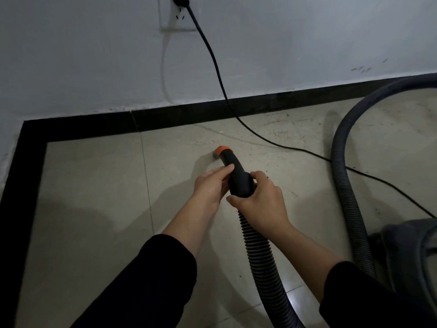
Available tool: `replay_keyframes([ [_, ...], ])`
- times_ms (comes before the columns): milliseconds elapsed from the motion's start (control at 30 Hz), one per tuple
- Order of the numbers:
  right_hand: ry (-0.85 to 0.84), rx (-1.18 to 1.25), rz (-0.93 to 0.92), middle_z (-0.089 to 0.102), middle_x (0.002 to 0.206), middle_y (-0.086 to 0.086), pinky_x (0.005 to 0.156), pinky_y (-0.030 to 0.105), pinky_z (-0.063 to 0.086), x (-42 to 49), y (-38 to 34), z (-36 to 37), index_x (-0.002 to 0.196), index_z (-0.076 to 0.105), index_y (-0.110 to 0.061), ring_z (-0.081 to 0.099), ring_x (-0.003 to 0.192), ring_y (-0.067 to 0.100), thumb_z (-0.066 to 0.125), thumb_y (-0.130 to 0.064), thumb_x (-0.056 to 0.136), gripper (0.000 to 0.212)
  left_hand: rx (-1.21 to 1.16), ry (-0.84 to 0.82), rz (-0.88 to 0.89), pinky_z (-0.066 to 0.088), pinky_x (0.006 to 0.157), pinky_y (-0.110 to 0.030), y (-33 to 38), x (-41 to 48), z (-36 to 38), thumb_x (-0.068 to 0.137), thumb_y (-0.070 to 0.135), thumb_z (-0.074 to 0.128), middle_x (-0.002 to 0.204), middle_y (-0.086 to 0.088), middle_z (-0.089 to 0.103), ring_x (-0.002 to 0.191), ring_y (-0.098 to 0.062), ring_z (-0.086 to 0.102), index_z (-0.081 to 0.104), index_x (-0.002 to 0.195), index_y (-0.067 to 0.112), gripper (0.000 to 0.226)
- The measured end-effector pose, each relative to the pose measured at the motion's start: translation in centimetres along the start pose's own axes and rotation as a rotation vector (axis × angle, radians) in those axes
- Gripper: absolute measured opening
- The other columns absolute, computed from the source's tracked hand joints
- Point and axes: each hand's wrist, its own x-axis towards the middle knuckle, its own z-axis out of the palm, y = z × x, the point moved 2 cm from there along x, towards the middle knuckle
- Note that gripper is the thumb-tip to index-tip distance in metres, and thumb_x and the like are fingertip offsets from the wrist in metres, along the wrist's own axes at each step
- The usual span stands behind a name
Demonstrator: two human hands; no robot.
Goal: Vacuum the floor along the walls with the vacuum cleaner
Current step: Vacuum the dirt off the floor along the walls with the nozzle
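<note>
Both hands hold the nozzle: the left hand pinches its neck, thumb on top and the other fingers tucked under it, while the right hand wraps its fingers round the thick collar where the hose joins. The orange tip sits at the floor just beyond the left fingertips, near the skirting but not against it. Dark grit lies ahead of the right knuckles and off to their right, in the strip along the wall, so the step in hand looks to be working the tip into that strip. To do it well, set the mouth flat to the tile, steer with the left fingers and push from the right, and run slowly along the skirting's foot. The cord crosses the floor just past the tip; lift over it rather than drag it, and let the hose beyond the right wrist trail slack
</note>
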Motion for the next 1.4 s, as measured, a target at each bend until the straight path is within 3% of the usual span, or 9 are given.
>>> replay_keyframes([
  [133, 0.005, 0.000, 0.019, 0.061, 0.084, -0.003, 0.058, 0.024, 0.051, -0.4, 0.6, -0.6, 0.104, 0.046, -0.025, 0.061, 0.073, 0.012, 0.078, -0.026, 0.074, 0.044, -0.003, -0.023, -0.020, 0.059, 0.068, -0.019, -0.6, -0.3, 0.8, 0.088, 0.011, 0.071, 0.100, -0.014, 0.073, 0.084, -0.017, 0.072, 0.063, 0.119, -0.003, 0.035],
  [267, 0.031, 0.000, 0.053, 0.061, 0.087, -0.002, 0.068, 0.034, 0.057, -1.2, 1.2, -1.0, 0.102, 0.041, -0.027, 0.063, 0.076, 0.016, 0.078, -0.027, 0.073, 0.047, 0.039, -0.055, -0.057, 0.058, 0.066, -0.019, -1.0, -0.7, 1.3, 0.088, 0.010, 0.071, 0.097, -0.014, 0.073, 0.079, -0.015, 0.072, 0.063, 0.118, -0.006, 0.035],
  [533, 0.043, -0.003, 0.056, 0.060, 0.085, -0.001, 0.061, 0.031, 0.055, -1.4, 1.6, -1.8, 0.100, 0.045, -0.023, 0.062, 0.074, 0.017, 0.078, -0.027, 0.073, 0.042, 0.078, -0.065, -0.076, 0.056, 0.061, -0.017, -1.9, -0.4, 2.2, 0.089, 0.013, 0.070, 0.083, -0.007, 0.072, 0.072, -0.010, 0.070, 0.065, 0.105, 0.000, 0.021],
  [733, -0.005, 0.020, 0.048, 0.059, 0.085, -0.001, 0.060, 0.031, 0.053, 0.9, 1.0, -2.8, 0.101, 0.049, -0.019, 0.062, 0.075, 0.017, 0.078, -0.027, 0.072, 0.042, 0.062, 0.003, -0.046, 0.057, 0.081, -0.027, -0.9, 0.5, 3.3, 0.087, 0.016, 0.072, 0.090, -0.010, 0.073, 0.084, -0.017, 0.071, 0.066, 0.110, -0.002, 0.030],
  [900, -0.041, 0.068, 0.044, 0.061, 0.087, 0.000, 0.070, 0.040, 0.057, 2.7, 1.3, -3.1, 0.102, 0.050, -0.019, 0.064, 0.078, 0.020, 0.079, -0.027, 0.072, 0.043, 0.082, 0.039, -0.031, 0.056, 0.075, -0.025, -0.1, 1.6, 4.3, 0.088, 0.016, 0.072, 0.094, -0.011, 0.073, 0.085, -0.017, 0.071, 0.064, 0.117, -0.005, 0.037],
  [1167, -0.102, 0.121, 0.010, 0.061, 0.086, -0.001, 0.069, 0.037, 0.057, 5.4, 1.5, -3.3, 0.102, 0.049, -0.021, 0.063, 0.077, 0.017, 0.079, -0.028, 0.073, 0.042, 0.090, 0.148, -0.009, 0.055, 0.077, -0.027, 1.5, 2.1, 5.6, 0.088, 0.015, 0.072, 0.096, -0.013, 0.072, 0.085, -0.019, 0.070, 0.063, 0.119, -0.006, 0.039],
  [1400, -0.149, 0.090, -0.049, 0.062, 0.089, -0.001, 0.070, 0.036, 0.057, 6.3, -0.5, -0.9, 0.102, 0.046, -0.024, 0.063, 0.079, 0.017, 0.078, -0.027, 0.074, 0.043, 0.050, 0.182, 0.015, 0.055, 0.071, -0.025, 3.2, 2.7, 2.5, 0.088, 0.016, 0.071, 0.104, -0.013, 0.071, 0.089, -0.019, 0.069, 0.062, 0.122, -0.003, 0.040],
])
